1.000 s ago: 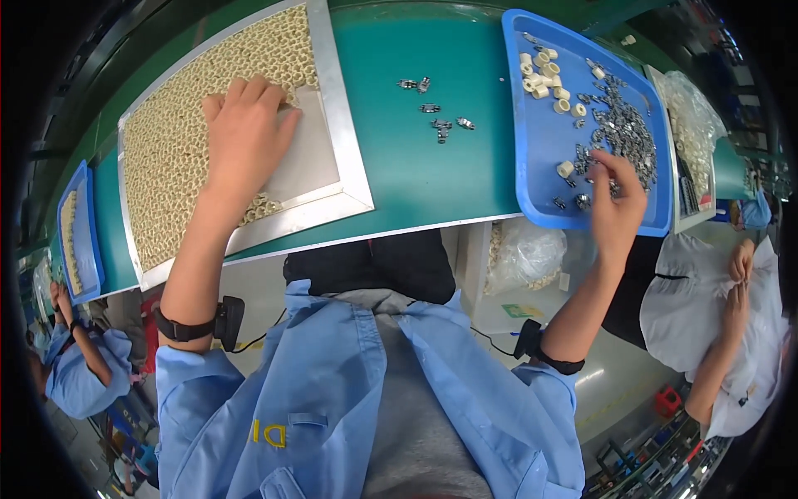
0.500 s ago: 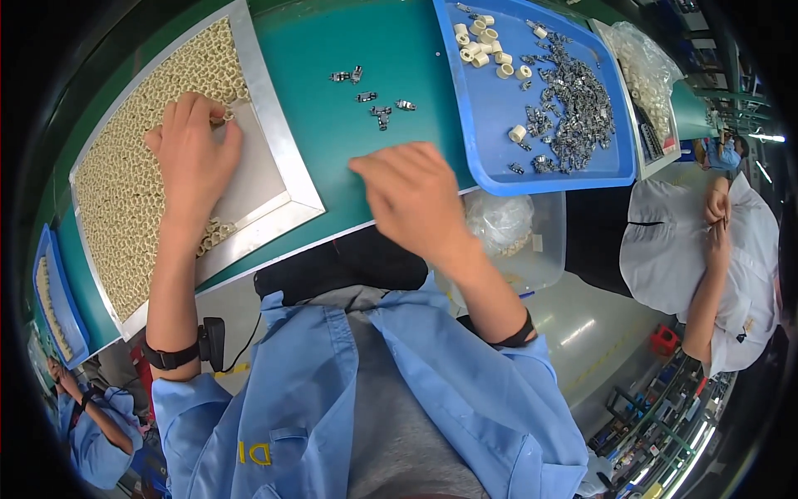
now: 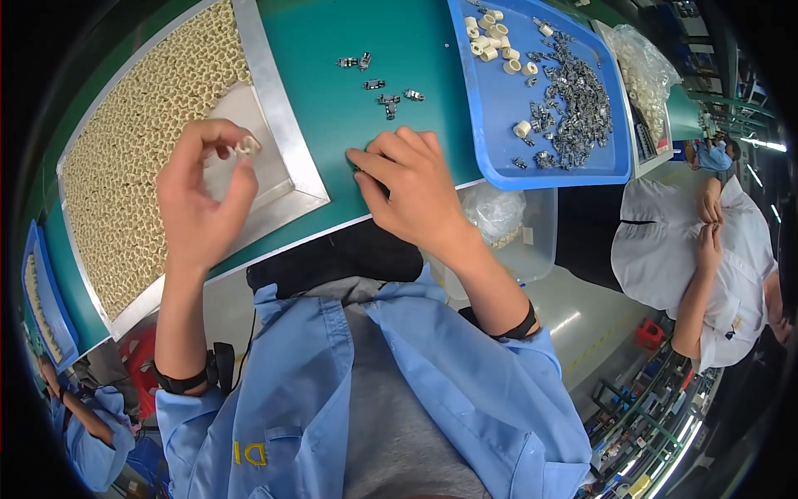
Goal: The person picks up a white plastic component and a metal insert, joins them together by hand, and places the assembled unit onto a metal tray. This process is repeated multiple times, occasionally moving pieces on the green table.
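- Fingers of the left hand pinch a single cream ring at their tips, thumb and forefinger parted by little more than the part itself.
- Thumb and forefinger of the right hand sit close together over the green tabletop; a dark sliver shows between them, too small to say whether anything is gripped.
- From the right fingertips, the ring lies to the left and slightly farther from the body, a tray edge between; the left hand, holding it, is nearer. Blur hides which way its axis runs.
- Just beyond the right fingers, loose metal pieces: at least five, two possibly overlapping in a T.
- Under and left of the left fingers, one metal-edged tray of packed cream pieces, too many to count.
- Well right of the right fingers, one blue tray with roughly a dozen cream sleeves and an uncountable metal heap.
- Farthest right, one person in white, hands together.
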{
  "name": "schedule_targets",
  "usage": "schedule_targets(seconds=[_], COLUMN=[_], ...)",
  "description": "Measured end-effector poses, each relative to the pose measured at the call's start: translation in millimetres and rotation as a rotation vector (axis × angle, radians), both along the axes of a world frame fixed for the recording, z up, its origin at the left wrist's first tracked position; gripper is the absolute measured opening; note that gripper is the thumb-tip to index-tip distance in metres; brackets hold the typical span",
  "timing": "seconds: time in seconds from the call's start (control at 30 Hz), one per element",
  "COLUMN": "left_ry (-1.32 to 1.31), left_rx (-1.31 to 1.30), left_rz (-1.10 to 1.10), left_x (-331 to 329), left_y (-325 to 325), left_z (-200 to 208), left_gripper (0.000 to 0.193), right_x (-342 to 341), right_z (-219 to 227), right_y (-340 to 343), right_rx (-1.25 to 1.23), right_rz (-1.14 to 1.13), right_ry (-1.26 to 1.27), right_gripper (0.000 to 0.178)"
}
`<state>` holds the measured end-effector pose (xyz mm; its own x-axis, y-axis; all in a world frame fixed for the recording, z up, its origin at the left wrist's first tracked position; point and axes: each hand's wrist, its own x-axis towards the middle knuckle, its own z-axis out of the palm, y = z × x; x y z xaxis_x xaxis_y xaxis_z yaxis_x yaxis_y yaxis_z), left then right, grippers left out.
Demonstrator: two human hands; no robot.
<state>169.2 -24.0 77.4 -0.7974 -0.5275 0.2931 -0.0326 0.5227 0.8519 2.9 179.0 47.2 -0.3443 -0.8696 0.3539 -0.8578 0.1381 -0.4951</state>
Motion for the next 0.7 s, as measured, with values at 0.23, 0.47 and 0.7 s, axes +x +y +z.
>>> schedule_targets(seconds=[0.23, 0.47, 0.7], left_ry=[0.142, 0.254, 0.358], left_rx=[0.596, 0.98, 0.916], left_rz=[-0.156, -0.311, -0.326], left_x=[12.2, 15.6, 19.0], left_y=[38.7, 51.6, 59.6], left_z=[4.5, 6.6, 13.2], left_gripper=[0.02, 0.024, 0.026], right_x=[-1.3, 2.7, 25.1], right_z=[28.2, 65.4, 99.3], right_y=[-6.0, -8.5, -11.1], right_rx=[0.019, -0.228, -0.347], right_rz=[0.034, 0.047, 0.128], right_ry=[-0.098, -0.76, -1.096], right_gripper=[0.019, 0.015, 0.014])
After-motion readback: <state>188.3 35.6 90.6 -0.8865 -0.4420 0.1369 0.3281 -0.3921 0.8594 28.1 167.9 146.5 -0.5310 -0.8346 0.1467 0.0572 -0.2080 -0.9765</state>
